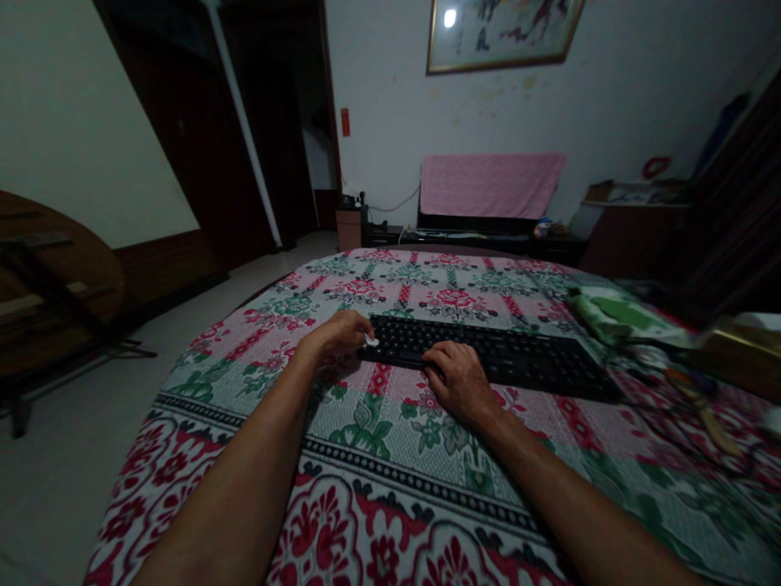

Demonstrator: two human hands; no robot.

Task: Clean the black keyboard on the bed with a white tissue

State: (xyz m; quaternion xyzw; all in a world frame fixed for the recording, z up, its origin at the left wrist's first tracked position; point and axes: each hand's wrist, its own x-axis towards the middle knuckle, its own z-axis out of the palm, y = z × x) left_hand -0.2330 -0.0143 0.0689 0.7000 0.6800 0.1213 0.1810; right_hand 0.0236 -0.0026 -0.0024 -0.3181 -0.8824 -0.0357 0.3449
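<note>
A black keyboard [518, 355] lies slightly slanted on the flowered tablecloth. At its left end is my left hand [345, 332], fingers closed on a small white wad [371, 340] that looks like tissue and touches the keys there. Its exact kind is too small to make out. My right hand [456, 374] holds the keyboard's front edge left of the middle, with curled fingers over the edge and the thumb toward me. Part of the keyboard is covered by this hand.
On the right side of the round table [366, 456] lie a green and white soft packet [622, 313], a yellowish-handled tool [711, 419], dark cables and a box [741, 354]. A pink cloth [491, 185] hangs beyond the table. A folded round tabletop [54, 277] leans at the left.
</note>
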